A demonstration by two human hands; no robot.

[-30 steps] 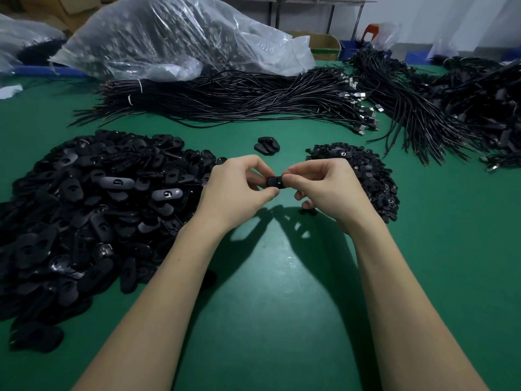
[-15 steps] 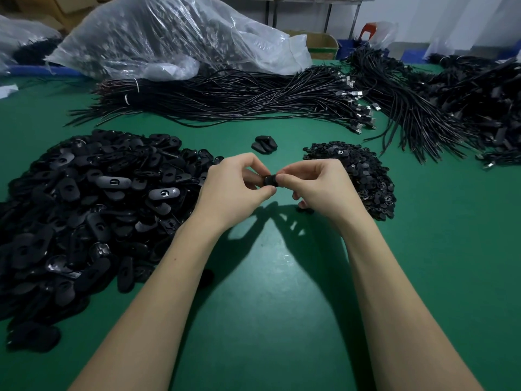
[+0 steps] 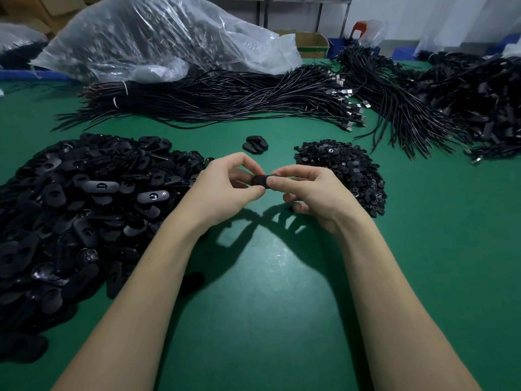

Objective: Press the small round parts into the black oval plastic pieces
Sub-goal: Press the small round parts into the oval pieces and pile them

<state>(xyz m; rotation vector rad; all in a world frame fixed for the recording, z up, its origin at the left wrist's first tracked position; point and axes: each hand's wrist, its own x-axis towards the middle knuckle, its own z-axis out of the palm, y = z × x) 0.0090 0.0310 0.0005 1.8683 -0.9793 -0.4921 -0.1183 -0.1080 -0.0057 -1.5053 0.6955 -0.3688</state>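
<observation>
Both hands meet above the middle of the green table. My left hand (image 3: 225,187) and my right hand (image 3: 310,193) pinch one black oval piece (image 3: 260,181) between thumbs and fingertips; most of it is hidden by the fingers. A big heap of black oval pieces (image 3: 70,210) lies to the left. A smaller heap of small round parts (image 3: 346,170) lies just right of my right hand. Two or three oval pieces (image 3: 255,144) lie apart behind the hands.
Bundles of black cables (image 3: 225,103) stretch across the back of the green table (image 3: 267,320), with more cables (image 3: 465,108) at the right. A clear plastic bag (image 3: 158,38) lies behind them, and a cardboard box (image 3: 313,46) stands beyond.
The hands stay together on the oval piece; the fingers have shifted slightly around it and the view has drifted a little.
</observation>
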